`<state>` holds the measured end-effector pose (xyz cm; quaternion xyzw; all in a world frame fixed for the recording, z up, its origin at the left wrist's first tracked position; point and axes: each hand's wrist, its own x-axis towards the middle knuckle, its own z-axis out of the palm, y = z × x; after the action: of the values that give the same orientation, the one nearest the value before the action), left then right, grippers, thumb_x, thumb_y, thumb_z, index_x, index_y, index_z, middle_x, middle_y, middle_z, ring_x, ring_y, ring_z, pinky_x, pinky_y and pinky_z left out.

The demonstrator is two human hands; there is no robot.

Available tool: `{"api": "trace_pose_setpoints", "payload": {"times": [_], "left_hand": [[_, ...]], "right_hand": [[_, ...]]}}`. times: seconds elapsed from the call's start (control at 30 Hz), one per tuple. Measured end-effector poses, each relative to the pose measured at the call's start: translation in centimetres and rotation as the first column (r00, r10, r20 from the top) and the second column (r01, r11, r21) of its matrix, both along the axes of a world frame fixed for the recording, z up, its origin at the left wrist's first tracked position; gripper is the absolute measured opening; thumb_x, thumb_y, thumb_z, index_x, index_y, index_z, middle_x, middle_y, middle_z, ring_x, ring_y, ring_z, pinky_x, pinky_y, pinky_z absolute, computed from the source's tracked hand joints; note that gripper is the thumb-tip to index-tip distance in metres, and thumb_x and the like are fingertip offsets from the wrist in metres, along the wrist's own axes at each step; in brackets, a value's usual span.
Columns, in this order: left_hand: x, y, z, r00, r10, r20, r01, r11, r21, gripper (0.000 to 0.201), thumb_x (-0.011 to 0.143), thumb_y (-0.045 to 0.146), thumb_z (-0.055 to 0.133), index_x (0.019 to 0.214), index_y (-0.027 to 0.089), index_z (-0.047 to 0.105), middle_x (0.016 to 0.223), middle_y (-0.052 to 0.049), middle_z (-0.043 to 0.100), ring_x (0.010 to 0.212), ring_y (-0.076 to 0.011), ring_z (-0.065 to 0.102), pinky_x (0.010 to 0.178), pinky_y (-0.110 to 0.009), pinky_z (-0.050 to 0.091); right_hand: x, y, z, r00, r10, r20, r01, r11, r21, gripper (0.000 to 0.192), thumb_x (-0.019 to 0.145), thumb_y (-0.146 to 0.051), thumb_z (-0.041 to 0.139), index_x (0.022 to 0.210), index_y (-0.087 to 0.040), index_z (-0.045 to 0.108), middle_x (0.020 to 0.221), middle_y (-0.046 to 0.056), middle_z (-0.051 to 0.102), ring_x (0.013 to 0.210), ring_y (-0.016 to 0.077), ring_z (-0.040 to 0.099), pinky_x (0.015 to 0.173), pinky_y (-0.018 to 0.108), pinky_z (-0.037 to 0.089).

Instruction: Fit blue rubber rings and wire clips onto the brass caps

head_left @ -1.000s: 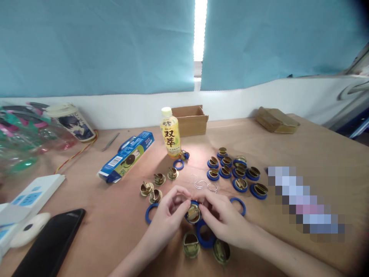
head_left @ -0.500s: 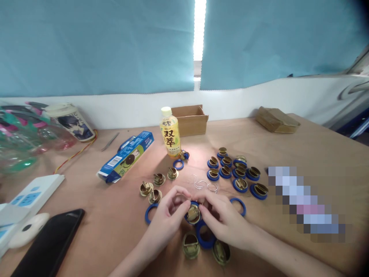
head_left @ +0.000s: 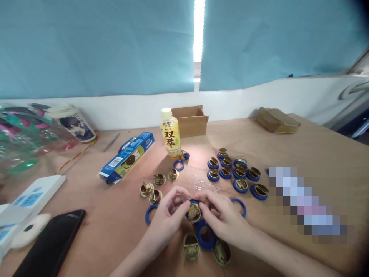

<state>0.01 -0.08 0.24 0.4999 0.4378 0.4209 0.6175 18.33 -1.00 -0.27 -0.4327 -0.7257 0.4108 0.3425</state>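
From the head camera, we saw both hands meeting low over the tabletop. The left hand and the right hand were curled together, fingertips pinched on one brass fitting seated in a blue ring, held right between them and just above the wood.

We counted three loose blue rings around the hands: one just left of the left hand, one beside the right hand, one directly beneath them. Two bare brass fittings lay at the near edge below the hands.

Farther out to the left sat four small brass pieces. To the right we made out about ten finished ringed fittings clustered together, though the count was hard to fix. One thin wire spring lay just beyond the fingers. One yellow drink bottle stood behind, with one small blue ring at its foot.
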Motion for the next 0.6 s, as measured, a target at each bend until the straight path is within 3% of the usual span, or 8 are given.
{"api": "trace_pose_setpoints", "payload": {"times": [0.23, 0.5, 0.6], "left_hand": [[0.12, -0.07, -0.21, 0.999, -0.004, 0.035, 0.006, 0.999, -0.037, 0.025, 0.080, 0.034, 0.075, 0.087, 0.020, 0.056, 0.072, 0.003, 0.064, 0.065, -0.0128, 0.059, 0.061, -0.022, 0.042], [0.01, -0.30, 0.17, 0.995, 0.097, 0.027, -0.095, 0.994, -0.059, 0.027, 0.082, 0.040, 0.074, 0.091, 0.021, 0.058, 0.080, 0.000, 0.068, 0.079, -0.0183, 0.066, 0.069, -0.026, 0.051], [-0.21, -0.28, 0.07, 0.995, 0.060, 0.081, -0.054, 0.995, -0.079, 0.024, 0.084, 0.035, 0.073, 0.096, 0.020, 0.057, 0.086, -0.001, 0.070, 0.082, -0.0183, 0.067, 0.073, -0.027, 0.052]], "right_hand": [[0.06, 0.07, -0.01, 1.000, -0.010, -0.017, 0.010, 1.000, -0.009, 0.018, 0.097, -0.019, 0.047, 0.105, -0.019, 0.063, 0.081, 0.000, 0.061, 0.062, 0.0116, 0.054, 0.051, 0.021, 0.041], [0.07, 0.17, -0.41, 0.987, -0.024, -0.160, -0.002, 0.987, -0.160, 0.017, 0.100, -0.024, 0.047, 0.114, -0.021, 0.056, 0.084, 0.000, 0.058, 0.072, 0.0146, 0.055, 0.062, 0.025, 0.044], [-0.07, 0.30, -0.62, 0.975, -0.038, -0.219, -0.008, 0.978, -0.206, 0.015, 0.099, -0.025, 0.048, 0.111, -0.020, 0.056, 0.083, 0.000, 0.058, 0.070, 0.0140, 0.054, 0.060, 0.025, 0.043]]}}
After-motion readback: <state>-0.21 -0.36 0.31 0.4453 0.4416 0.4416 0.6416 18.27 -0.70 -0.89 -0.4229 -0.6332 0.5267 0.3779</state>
